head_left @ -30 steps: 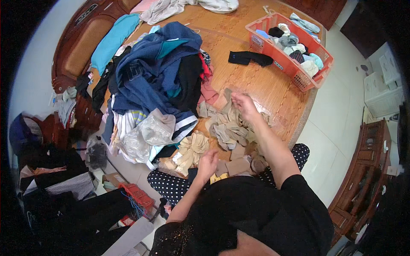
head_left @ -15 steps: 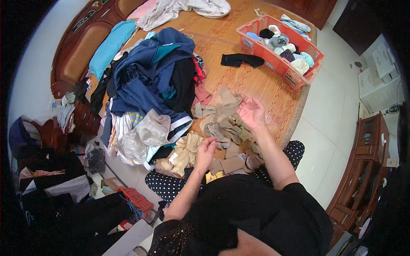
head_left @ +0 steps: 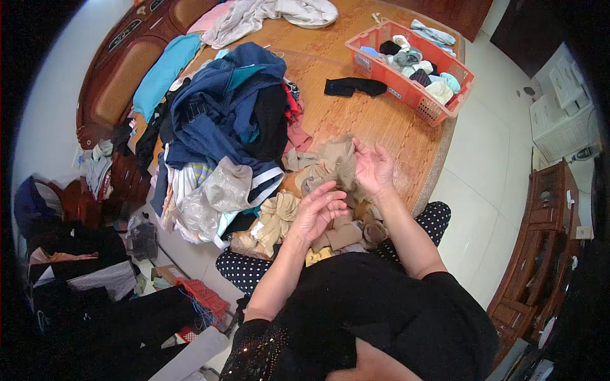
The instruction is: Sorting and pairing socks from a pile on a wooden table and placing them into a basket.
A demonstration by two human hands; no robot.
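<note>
My right hand (head_left: 373,168) is raised over the bed, its fingertips closed on the edge of a thin tan nylon stocking (head_left: 338,155) that hangs beside it. Below and to the left, my left hand (head_left: 319,209) is held palm up with its fingers apart and nothing in them. Under both hands lies a loose heap of tan and brown stockings, partly hidden by my hands. A bunched beige stocking (head_left: 277,213) rests just left of my left wrist. Rolled brown stockings (head_left: 343,237) lie close to my lap.
A large pile of clothes with a navy garment (head_left: 216,108) on top stands at the left. An orange-red plastic basket (head_left: 413,92) of rolled socks sits at the far right bed edge, a black sock (head_left: 354,87) beside it. A turquoise pillow (head_left: 164,73) lies by the headboard.
My left hand has moved up and right toward the stocking, and its fingers have spread. My right hand stays nearly in place, and the stocking's hanging part has shifted toward it.
</note>
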